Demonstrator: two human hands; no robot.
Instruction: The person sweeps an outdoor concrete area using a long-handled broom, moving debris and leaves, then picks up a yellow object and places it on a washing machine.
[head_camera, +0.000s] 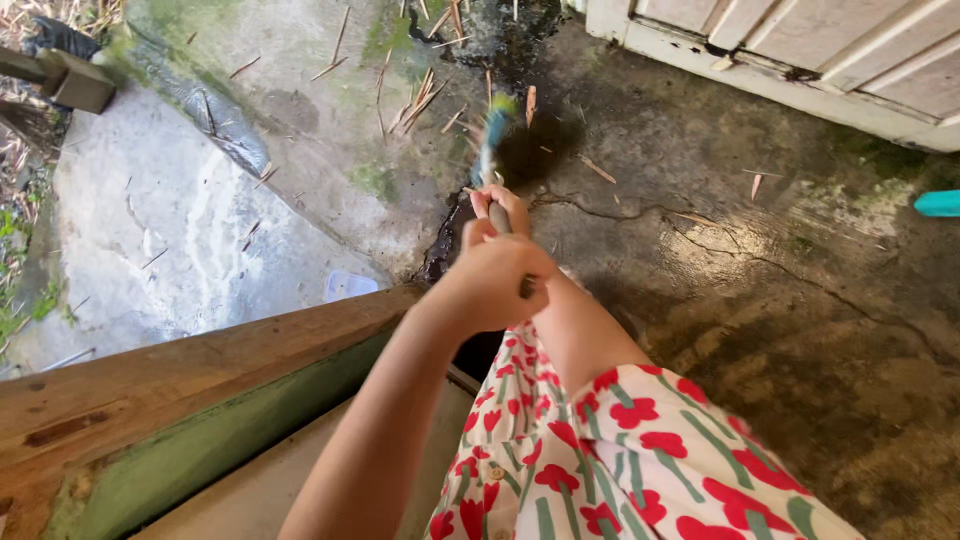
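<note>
Both my hands grip one long broom handle (489, 150) that points away from me toward the wet ground. My left hand (492, 280) is closed around the near part of the handle. Just beyond it, my right hand (498, 208) holds the handle farther down. The blue and green far end is blurred over a dark wet patch (530, 150) of concrete. My right arm wears a white sleeve (640, 440) with red flowers.
Dry twigs and leaf bits (420, 100) lie scattered on cracked, mossy concrete. A wooden beam (190, 390) runs across the lower left. A white slatted door (830, 55) stands at the top right. A teal object (938, 203) pokes in at the right edge.
</note>
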